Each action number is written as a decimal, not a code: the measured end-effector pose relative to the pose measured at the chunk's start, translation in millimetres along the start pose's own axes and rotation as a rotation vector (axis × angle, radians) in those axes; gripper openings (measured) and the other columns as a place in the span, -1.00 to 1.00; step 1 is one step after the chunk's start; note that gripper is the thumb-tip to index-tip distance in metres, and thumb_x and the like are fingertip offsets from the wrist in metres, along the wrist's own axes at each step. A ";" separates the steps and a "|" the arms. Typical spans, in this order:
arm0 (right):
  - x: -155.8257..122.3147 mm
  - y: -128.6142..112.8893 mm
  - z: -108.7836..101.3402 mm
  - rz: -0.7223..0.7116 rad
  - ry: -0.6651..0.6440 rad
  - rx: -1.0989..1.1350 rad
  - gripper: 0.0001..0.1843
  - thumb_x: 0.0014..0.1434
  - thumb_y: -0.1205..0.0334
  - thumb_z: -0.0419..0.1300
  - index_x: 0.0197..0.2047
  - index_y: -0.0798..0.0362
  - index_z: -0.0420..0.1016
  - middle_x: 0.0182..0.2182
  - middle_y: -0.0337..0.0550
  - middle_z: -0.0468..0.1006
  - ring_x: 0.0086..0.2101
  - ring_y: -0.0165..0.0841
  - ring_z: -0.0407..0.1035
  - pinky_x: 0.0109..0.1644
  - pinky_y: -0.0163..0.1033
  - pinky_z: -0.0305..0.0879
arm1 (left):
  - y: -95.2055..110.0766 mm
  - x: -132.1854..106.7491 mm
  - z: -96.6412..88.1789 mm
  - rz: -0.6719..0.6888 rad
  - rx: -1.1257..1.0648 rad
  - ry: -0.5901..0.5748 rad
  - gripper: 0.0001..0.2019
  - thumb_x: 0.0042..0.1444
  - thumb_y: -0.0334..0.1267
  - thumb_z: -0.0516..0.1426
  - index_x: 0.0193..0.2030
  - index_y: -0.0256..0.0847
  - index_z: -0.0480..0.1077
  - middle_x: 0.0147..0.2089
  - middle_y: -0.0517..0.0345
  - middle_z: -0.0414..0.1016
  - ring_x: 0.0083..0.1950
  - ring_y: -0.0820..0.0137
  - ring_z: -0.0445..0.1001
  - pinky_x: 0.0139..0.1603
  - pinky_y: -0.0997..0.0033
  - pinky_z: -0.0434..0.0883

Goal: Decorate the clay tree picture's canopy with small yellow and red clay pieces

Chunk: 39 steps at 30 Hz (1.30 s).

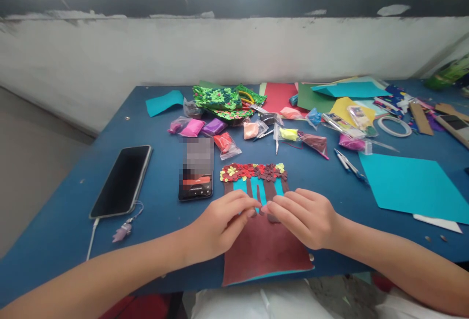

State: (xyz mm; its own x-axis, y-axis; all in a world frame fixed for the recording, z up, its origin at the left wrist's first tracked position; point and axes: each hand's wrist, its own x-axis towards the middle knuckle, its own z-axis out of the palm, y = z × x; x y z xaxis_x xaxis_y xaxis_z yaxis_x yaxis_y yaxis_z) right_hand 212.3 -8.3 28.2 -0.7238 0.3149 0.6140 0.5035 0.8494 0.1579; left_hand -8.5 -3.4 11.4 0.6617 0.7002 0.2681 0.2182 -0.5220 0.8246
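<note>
A turquoise card bearing a clay tree picture [269,248] lies at the table's front edge. Smooth brown clay covers its lower half, brown trunks [270,189] rise above, and small red, maroon and yellow clay pieces [252,172] crowd the top. My left hand [227,219] is over the picture's left side, thumb and index finger brought together near a thin trunk. From the other side my right hand [308,216] has its fingers bent and held together, the tips almost meeting the left ones. Whatever sits between the fingertips is too small to make out.
A lit phone [196,182] and a dark phone on a cable [122,182] lie at left. Behind the picture are several bags of coloured clay [223,143] and a green decorated pouch [220,99]. Compasses [350,165] and turquoise paper [414,184] lie at right.
</note>
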 end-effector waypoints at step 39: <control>7.2 -3.8 -1.0 0.749 -0.122 1.053 -0.73 0.06 0.13 0.32 -0.26 0.05 0.35 -0.49 -0.33 0.39 -0.55 -0.57 0.23 -0.51 -0.44 0.23 | 8.3 0.7 -4.4 -0.060 0.012 -0.019 -0.76 0.20 -0.44 -0.05 -0.16 -0.29 0.43 -0.46 0.24 0.39 -0.58 0.59 0.18 -0.54 0.62 0.18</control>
State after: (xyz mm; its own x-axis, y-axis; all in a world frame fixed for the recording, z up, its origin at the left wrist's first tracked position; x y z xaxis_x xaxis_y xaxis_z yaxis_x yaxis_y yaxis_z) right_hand 205.7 -9.7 32.8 -0.4956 0.8440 0.2053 0.2314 0.3562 -0.9053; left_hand -9.3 -5.1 20.7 0.6609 0.7209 0.2086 0.2666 -0.4854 0.8326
